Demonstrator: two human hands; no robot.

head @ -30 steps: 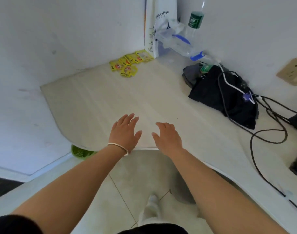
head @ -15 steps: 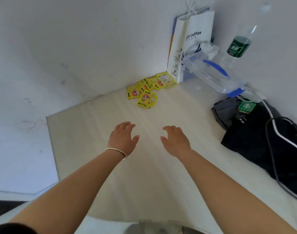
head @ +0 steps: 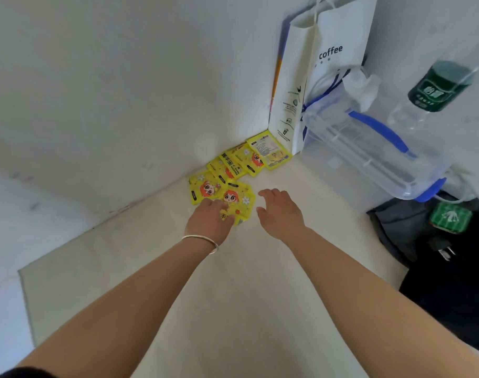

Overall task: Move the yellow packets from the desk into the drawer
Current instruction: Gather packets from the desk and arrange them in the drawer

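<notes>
Several yellow packets (head: 237, 170) with a cartoon face lie in a row along the wall in the far corner of the pale desk (head: 233, 296). My left hand (head: 209, 221), with a thin bracelet at the wrist, rests its fingers on the lower edge of the nearest packet (head: 237, 200); I cannot tell whether it grips it. To the right of that packet, my right hand (head: 280, 211) hovers with fingers apart and holds nothing. No drawer is in view.
A white paper coffee bag (head: 325, 66) stands in the corner behind the packets. A clear plastic box with blue handle (head: 369, 148) and a water bottle (head: 434, 88) sit to the right. Dark bags (head: 451, 282), a plug and a cable lie at the right edge.
Both hands have reached forward across the desk to the packets. The left hand now touches the nearest packet; the view has moved closer to the corner.
</notes>
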